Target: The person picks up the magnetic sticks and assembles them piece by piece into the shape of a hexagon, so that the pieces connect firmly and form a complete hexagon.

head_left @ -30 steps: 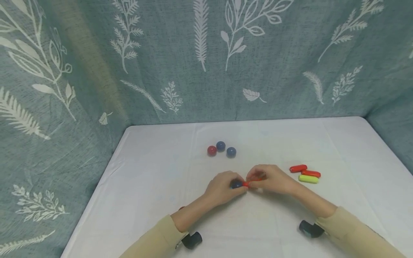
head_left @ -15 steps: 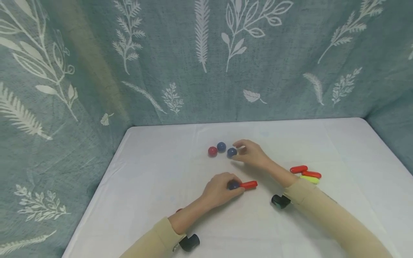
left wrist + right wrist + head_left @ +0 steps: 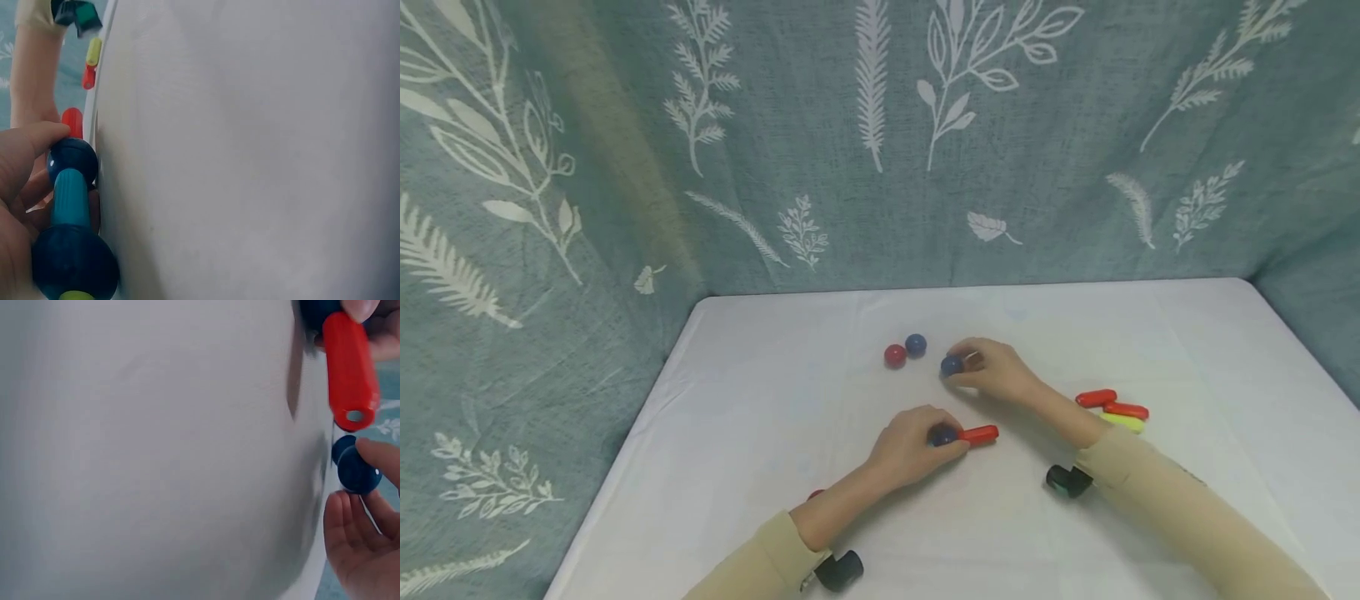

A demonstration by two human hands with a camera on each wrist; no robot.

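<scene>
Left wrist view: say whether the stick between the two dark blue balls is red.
No, the stick between the upper ball and the lower ball is teal; the red stick lies beyond the upper ball.

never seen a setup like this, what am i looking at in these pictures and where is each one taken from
There is no machine here: a person works barehanded at a white-covered table. The wide picture comes from a camera worn on the head, looking forward and down; the two close ones come from cameras worn on the wrists, probably the dark devices there. The left hand holds a chain of balls and rods, with a red rod at one end. The right hand pinches a blue ball. On the table lie a red ball, another blue ball, two red rods and a yellow rod; something red is partly hidden behind the left forearm.
</scene>
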